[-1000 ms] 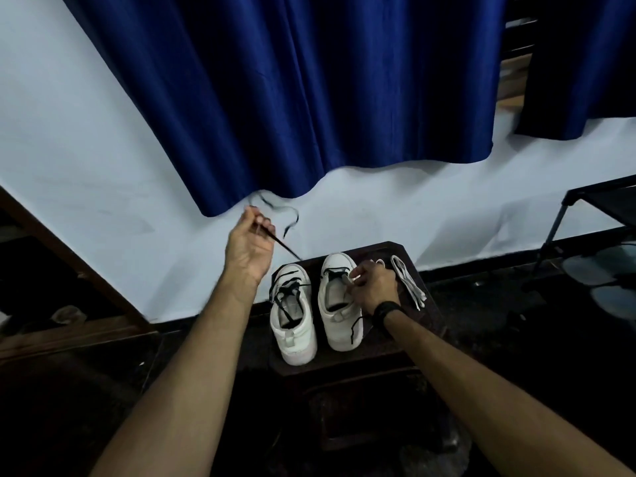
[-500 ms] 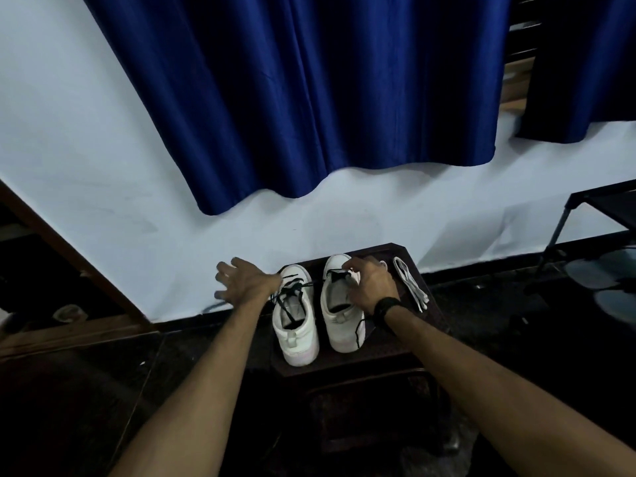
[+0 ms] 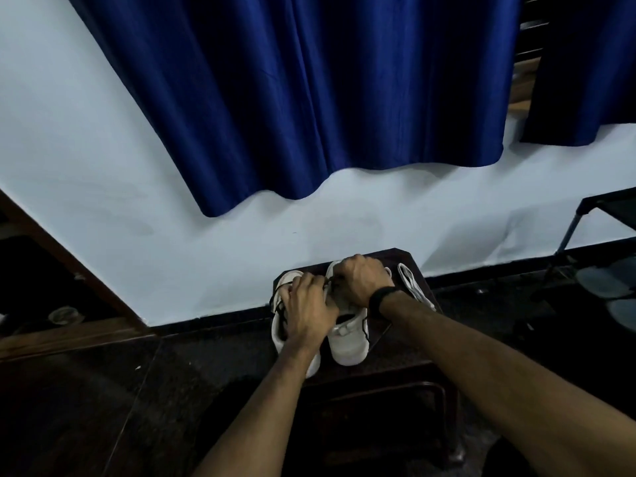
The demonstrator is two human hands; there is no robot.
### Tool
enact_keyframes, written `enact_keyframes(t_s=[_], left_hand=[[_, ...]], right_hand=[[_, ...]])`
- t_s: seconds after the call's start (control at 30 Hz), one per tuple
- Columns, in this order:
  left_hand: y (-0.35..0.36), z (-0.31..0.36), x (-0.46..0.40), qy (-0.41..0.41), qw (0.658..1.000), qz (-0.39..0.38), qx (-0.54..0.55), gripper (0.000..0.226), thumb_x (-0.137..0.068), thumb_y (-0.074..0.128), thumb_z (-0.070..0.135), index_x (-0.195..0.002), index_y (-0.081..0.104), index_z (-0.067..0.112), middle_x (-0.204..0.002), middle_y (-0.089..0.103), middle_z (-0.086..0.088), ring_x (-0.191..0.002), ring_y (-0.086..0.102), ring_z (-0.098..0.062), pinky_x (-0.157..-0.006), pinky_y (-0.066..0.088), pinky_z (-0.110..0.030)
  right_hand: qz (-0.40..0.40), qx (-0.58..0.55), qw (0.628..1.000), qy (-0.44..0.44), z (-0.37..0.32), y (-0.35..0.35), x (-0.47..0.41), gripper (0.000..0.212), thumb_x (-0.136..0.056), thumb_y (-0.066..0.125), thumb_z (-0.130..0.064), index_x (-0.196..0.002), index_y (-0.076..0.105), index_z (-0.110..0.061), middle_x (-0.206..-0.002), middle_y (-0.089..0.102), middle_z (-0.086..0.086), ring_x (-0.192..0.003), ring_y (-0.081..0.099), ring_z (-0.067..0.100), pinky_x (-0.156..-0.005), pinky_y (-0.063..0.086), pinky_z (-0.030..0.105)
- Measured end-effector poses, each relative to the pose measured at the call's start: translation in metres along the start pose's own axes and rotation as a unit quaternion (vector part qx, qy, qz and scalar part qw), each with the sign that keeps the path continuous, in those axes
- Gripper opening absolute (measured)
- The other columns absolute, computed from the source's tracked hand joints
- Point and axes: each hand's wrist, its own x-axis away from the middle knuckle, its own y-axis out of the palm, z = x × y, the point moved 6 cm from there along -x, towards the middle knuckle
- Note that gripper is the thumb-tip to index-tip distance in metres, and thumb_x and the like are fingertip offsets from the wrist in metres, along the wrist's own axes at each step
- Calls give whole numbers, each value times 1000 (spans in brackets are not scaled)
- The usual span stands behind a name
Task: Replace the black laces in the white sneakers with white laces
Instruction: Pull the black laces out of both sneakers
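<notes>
Dark stool [image 3: 409,261] by wall; left hand [image 3: 308,311], right hand [image 3: 358,282] pinching black lace [image 3: 328,281].

I look down at a dark stool [image 3: 418,270] that stands against the white wall [image 3: 103,201]. Two white sneakers lie on it side by side. My left hand [image 3: 308,309] lies over the left sneaker [image 3: 278,335] and its fingers reach to the right sneaker [image 3: 347,342]. My right hand [image 3: 359,282], with a black wristband [image 3: 380,299], grips the front part of the right sneaker. Between both hands I see a piece of black lace [image 3: 329,281]. White laces [image 3: 413,287] lie on the stool, just beside my right wrist. A blue curtain [image 3: 327,98] hangs above.
</notes>
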Motion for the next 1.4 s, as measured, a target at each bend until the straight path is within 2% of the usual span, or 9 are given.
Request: enact_keyframes(t_s=[0.2, 0.37, 0.53, 0.63, 0.7, 0.93, 1.1, 1.2, 1.4], left_hand=[[-1, -1, 4, -31, 999, 45, 0, 29, -65, 64, 17, -93, 69, 23, -98, 63, 3, -104, 56, -23, -86, 35, -43], [-1, 5, 7, -46, 998, 46, -1, 29, -63, 63, 14, -90, 68, 20, -95, 63, 0, -100, 57, -26, -85, 35, -43], [-1, 7, 7, -57, 997, 46, -2, 33, -66, 68, 12, -97, 70, 22, -98, 65, 1, -100, 59, -24, -87, 34, -42], [-2, 9, 7, -65, 997, 50, 1, 32, -65, 68, 10, -95, 71, 21, -95, 66, 1, -98, 60, -24, -86, 34, -42], [-2, 8, 8, -77, 996, 49, -2, 30, -65, 68, 10, -93, 71, 21, -93, 66, 0, -97, 61, -25, -85, 33, -42], [-2, 10, 9, -89, 995, 34, -10, 31, -66, 69, 12, -95, 71, 22, -96, 66, 1, -99, 60, -24, -85, 33, -42], [-4, 11, 11, -75, 996, 39, -10, 25, -78, 66, 15, -98, 76, 26, -94, 68, 2, -97, 60, -22, -87, 33, -41], [-6, 12, 13, -70, 996, 52, -21, 15, -82, 68, 18, -91, 77, 26, -85, 68, 3, -88, 62, -21, -84, 33, -41], [-4, 10, 14, -63, 997, 46, -26, 16, -81, 61, 15, -80, 72, 25, -80, 64, 4, -86, 60, -20, -83, 35, -41]], right_hand=[[-3, -464, 856, 228, 44, -3, -7, 10, -88, 58, -12, -80, 65, -13, -78, 66, 2, -76, 58, 20, -76, 50, 28], [-132, -318, 937, 57, 26, -22, -17, 18, -88, 61, -19, -73, 69, -25, -88, 69, -6, -86, 59, 11, -82, 46, 27], [-22, -667, 720, 191, 55, -33, -13, 26, -86, 63, -25, -61, 58, -19, -67, 57, 1, -64, 51, 16, -64, 35, 28], [-142, -443, 869, 171, 59, -22, 1, 34, -89, 66, -41, -67, 66, -15, -58, 57, -1, -54, 52, 10, -56, 40, 22], [-174, -431, 880, 100, 51, -20, -1, 26, -93, 64, -25, -75, 72, -8, -67, 65, -4, -62, 56, 7, -62, 43, 19], [5, -831, 526, 181, 56, -63, 1, 33, -95, 51, -22, -63, 48, -16, -59, 51, 1, -57, 54, 16, -64, 47, 26], [-161, -238, 949, 130, 54, -52, 11, 29, -86, 68, -38, -71, 68, -13, -60, 62, 0, -56, 62, 16, -53, 48, 23], [-152, 19, 984, 94, 48, -50, 20, 31, -78, 68, -32, -106, 70, -19, -106, 67, 6, -104, 64, 26, -84, 54, 33], [-125, -69, 987, -76, -12, -22, 15, 27, -85, 63, -31, -108, 70, -20, -110, 69, 5, -106, 62, 25, -85, 45, 29]])
